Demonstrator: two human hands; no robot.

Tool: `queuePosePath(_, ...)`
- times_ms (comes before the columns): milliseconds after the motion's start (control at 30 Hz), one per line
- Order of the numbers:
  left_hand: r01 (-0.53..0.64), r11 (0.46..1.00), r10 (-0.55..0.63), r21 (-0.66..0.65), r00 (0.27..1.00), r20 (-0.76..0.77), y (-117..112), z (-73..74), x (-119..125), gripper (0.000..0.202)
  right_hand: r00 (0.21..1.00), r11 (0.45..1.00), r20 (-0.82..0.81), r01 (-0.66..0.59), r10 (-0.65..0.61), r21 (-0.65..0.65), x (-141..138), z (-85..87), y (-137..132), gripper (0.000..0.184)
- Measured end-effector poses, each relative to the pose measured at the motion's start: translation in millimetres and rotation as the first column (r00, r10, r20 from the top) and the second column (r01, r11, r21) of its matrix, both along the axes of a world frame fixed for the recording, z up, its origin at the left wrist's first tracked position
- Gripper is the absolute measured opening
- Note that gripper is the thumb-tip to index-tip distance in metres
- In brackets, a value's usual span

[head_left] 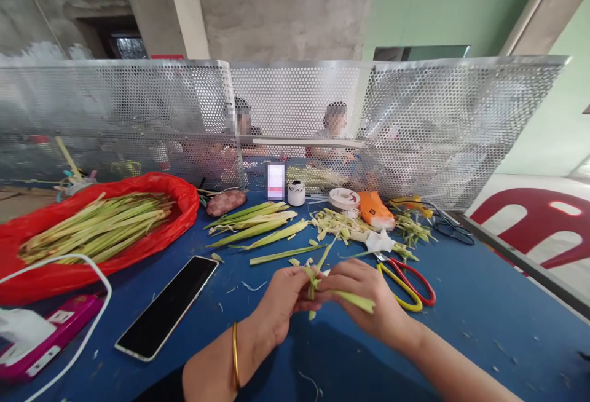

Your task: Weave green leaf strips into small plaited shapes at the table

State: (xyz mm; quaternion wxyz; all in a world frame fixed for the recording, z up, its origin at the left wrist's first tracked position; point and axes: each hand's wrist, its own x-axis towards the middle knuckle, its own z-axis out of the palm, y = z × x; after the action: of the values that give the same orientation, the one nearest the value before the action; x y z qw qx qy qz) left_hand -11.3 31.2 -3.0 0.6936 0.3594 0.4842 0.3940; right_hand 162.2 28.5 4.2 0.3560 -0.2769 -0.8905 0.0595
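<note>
Close above the blue table, my left hand (286,294) pinches a small bundle of folded green leaf strips (313,280), with one thin strip sticking up. My right hand (357,291) meets it from the other side, its fingers closed on a pale green leaf strip (353,299) whose wide end pokes out under the palm. The strips cross between my fingertips; how they are joined is partly hidden. Just beyond lie a long flat green strip (286,255) and several corn-husk-like leaves (258,224). Scissors (408,282) with red and yellow handles lie right of my right hand.
A black phone (168,307) and a magenta power strip (50,337) lie left, near a red plastic bag (184,196) of long leaves. Behind are a white tape roll (344,198), an orange packet (375,208) and scraps. A perforated metal screen (295,94) separates two people opposite.
</note>
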Motion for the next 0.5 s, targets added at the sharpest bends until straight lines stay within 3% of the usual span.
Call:
queuePosePath(100, 0.136, 0.988, -0.127, 0.072, 0.985, -0.119, -4.8, 3.2, 2.7, 0.034, 0.973, 0.983, -0.171, 0.138, -0.158, -0.121, -1.8, -3.7, 2.3, 0.012)
queuePosePath(233, 0.251, 0.965, -0.236, 0.071, 0.957, -0.17, -6.8, 7.7, 1.4, 0.04, 0.957, 0.901, -0.096, 0.221, -0.274, -0.375, -4.1, -7.9, 4.3, 0.014)
queuePosePath(500, 0.302, 0.953, -0.3, 0.003, 0.949, -0.096, 0.4, 3.7, -6.1, 0.037, 0.935, 0.834, 0.022, 0.326, -0.354, -0.446, -9.5, -11.3, -0.1, 0.024)
